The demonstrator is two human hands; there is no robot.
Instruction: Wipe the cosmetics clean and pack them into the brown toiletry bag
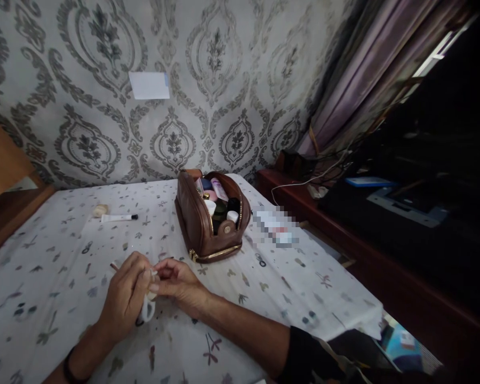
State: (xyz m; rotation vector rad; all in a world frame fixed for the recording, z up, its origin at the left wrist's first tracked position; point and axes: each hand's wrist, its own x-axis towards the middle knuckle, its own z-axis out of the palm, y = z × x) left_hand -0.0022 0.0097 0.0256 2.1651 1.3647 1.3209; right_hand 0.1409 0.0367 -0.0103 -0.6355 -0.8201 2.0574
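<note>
My left hand (128,290) and my right hand (182,282) meet low on the left of the view, just above the patterned cloth. Fingers of both are closed on a small white item (147,310) with a loop hanging below; its kind is mostly hidden by the fingers. A thin dark tip (114,266) sticks out beyond my left knuckles. Beyond my right hand stands a brown leather toiletry bag (196,229), unzipped, with several bottles and jars inside. A white tube with a black cap (118,217) lies beyond my left hand, beside a small beige lump (100,210).
A white cloth with small prints (224,304) covers the table. Right of the bag lies a blurred-out packet (278,226). A dark red ledge (280,184) with cables borders the right side. Patterned wallpaper (216,122) rises behind, and a wooden piece (8,160) stands left.
</note>
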